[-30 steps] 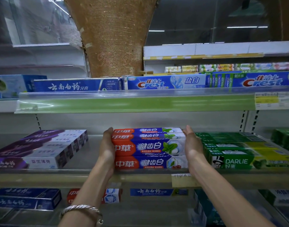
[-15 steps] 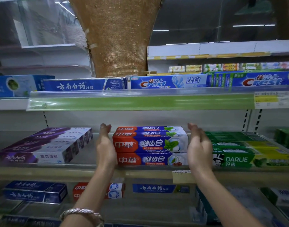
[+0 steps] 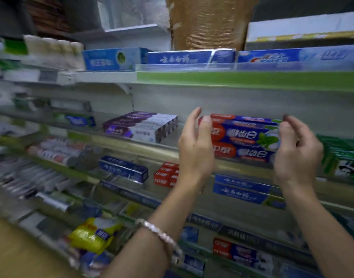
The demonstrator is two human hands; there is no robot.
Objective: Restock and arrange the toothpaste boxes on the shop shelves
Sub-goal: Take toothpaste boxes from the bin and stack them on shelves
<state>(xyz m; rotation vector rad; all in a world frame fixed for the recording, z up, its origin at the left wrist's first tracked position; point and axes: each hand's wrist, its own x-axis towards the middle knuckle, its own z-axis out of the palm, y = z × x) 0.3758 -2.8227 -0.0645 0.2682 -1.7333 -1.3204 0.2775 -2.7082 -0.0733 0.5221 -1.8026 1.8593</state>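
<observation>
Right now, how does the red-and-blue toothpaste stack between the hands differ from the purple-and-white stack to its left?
The red-and-blue stack faces the aisle with its long printed side; the purple-and-white stack sits angled, its short ends showing on the right. The left hand and right hand flank the red-and-blue stack with fingers open; no hand is near the purple-and-white one. Both rest on the same shelf, several boxes each.
</observation>
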